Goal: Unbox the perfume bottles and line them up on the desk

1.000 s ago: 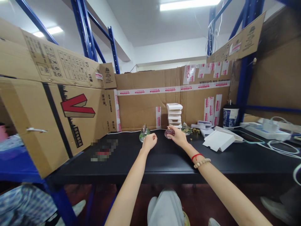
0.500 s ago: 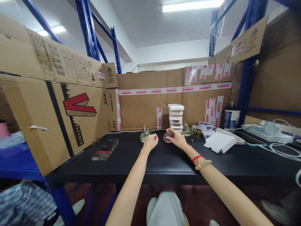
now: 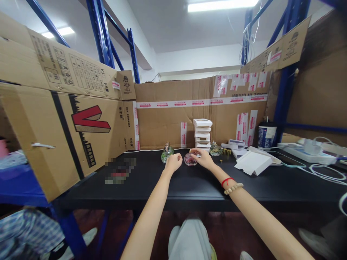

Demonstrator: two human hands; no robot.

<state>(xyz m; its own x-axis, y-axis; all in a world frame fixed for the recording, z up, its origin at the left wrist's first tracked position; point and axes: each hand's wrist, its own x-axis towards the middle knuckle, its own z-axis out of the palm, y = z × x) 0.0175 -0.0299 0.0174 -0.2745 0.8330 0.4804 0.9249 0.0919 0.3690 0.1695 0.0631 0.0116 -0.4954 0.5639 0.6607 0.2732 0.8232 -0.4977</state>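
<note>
A round pink glass perfume bottle (image 3: 190,160) stands on the black table, and my right hand (image 3: 202,159) has its fingers closed at the bottle's gold neck. Left of it, my left hand (image 3: 174,162) is curled closed a little above the tabletop; whatever lies inside its fingers is hidden. Just behind the left hand are green perfume bottles (image 3: 165,156) with gold necks, partly covered by it. Beyond my right hand another greenish bottle (image 3: 215,149) stands beside several small gold caps (image 3: 225,151).
White boxes or trays (image 3: 202,129) are stacked at the back against a cardboard wall (image 3: 165,122). On the right lie an opened white carton (image 3: 253,162), a blue-and-white tub (image 3: 267,135) and a power strip with cables (image 3: 303,153). A large cardboard box (image 3: 97,144) bounds the left side.
The pink bottle has shifted slightly left and down onto the table. My right fingers have moved from its side toward its neck. The left hand has hardly moved.
</note>
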